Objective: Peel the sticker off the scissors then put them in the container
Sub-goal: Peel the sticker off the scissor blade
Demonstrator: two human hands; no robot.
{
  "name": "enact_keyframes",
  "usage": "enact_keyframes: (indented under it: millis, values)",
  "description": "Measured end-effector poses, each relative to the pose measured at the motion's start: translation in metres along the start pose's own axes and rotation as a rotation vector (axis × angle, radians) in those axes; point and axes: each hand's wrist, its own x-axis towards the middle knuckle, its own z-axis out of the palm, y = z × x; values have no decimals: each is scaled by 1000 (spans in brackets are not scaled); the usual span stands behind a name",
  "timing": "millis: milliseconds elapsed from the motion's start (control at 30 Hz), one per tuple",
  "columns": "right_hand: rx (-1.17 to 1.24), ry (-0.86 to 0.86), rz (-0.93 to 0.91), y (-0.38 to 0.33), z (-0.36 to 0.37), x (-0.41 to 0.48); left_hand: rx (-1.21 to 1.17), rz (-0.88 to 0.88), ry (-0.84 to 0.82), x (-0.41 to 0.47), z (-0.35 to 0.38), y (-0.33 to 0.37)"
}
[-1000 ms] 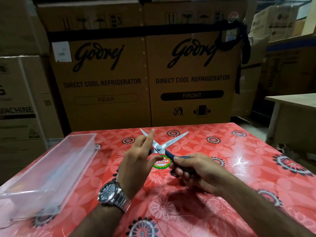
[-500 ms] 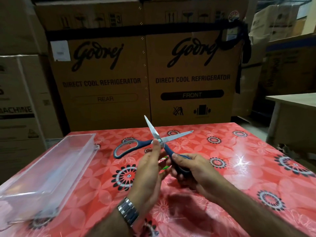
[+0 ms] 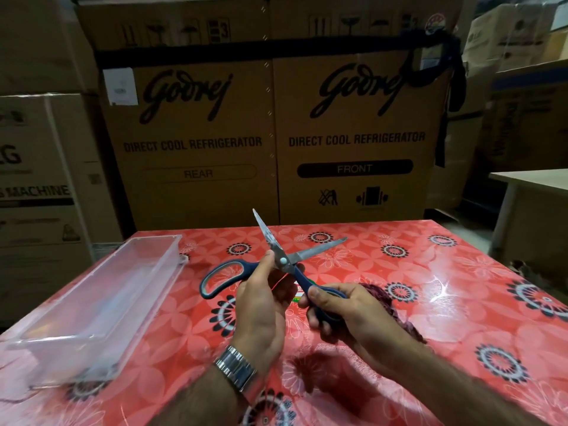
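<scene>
Well to the left of the scissors [image 3: 287, 261] a clear plastic container [image 3: 101, 299] lies lengthwise on the red flowered table [image 3: 445, 327], with nothing in it. The scissors are held in the air over the table with their blades spread wide, one pointing up and away, the other off to the right. Their blue left loop juts out free. The left hand [image 3: 264, 305], with a metal wristwatch [image 3: 235, 367] below it, has its thumb laid straight over that loop's shank just beside the pivot. Its other fingers curl behind, mostly hidden. Just under the pivot, between the hands, a sliver of the sticker [image 3: 298, 295] shows white, red and green; I cannot tell whether it is lifted. The right hand [image 3: 347, 312] wraps curled fingers round the scissors' right loop, thumb pressed on top. Behind the scissors stand Godrej refrigerator cartons [image 3: 353, 139].
</scene>
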Motion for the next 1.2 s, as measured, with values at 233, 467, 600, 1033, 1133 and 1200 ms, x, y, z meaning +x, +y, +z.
enact_keyframes:
  millis: [233, 467, 600, 1033, 1133, 1200]
  values:
    - [39, 7, -5, 4, 0, 1, -12, -17, -57, -3, 2, 3]
    - [67, 20, 0, 8, -2, 3, -41, -47, -85, -4, 2, 1]
    - [63, 17, -5, 8, -3, 4, -34, -51, -71, -4, 2, -5]
    - [-932, 531, -516, -19, -63, 12, 44, 79, 50, 12, -8, 4]
    - [-1201, 341, -527, -8, -68, 19, 121, 110, 63, 13, -9, 3]
    - [-1358, 191, -457, -5, -63, 22, 191, 150, 69, 13, -10, 2]
